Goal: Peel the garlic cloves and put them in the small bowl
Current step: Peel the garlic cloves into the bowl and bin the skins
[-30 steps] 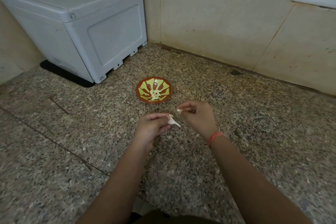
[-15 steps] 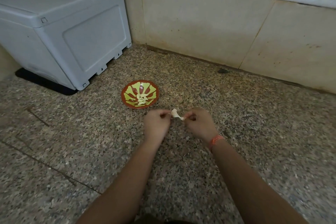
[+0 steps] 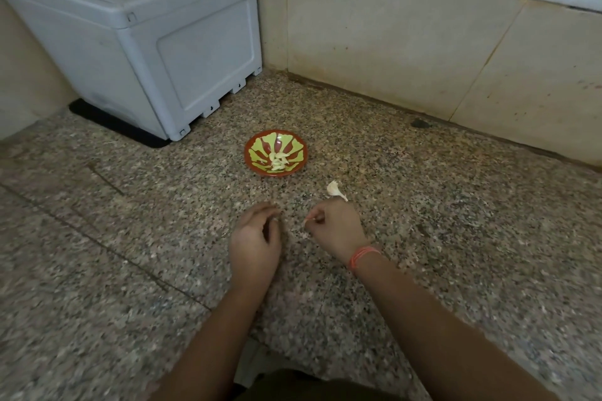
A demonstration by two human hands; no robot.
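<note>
Both bare forearms reach forward from the lower edge and angle in toward each other. The left hand (image 3: 255, 238) shows its back to the camera, its fingers (image 3: 264, 210) loosely curled with nothing seen in them. The right hand (image 3: 337, 228) is just beside it but not touching. It is curled into a loose fist, with thumb and forefinger pinching a small pale scrap (image 3: 307, 221) on its left side.

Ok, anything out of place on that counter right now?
A white garlic scrap shows outside the bowl, just beyond the right hand; loose or held, I cannot tell. That hand's fingers pinch a pale sliver. Peeled cloves are inside.
</note>
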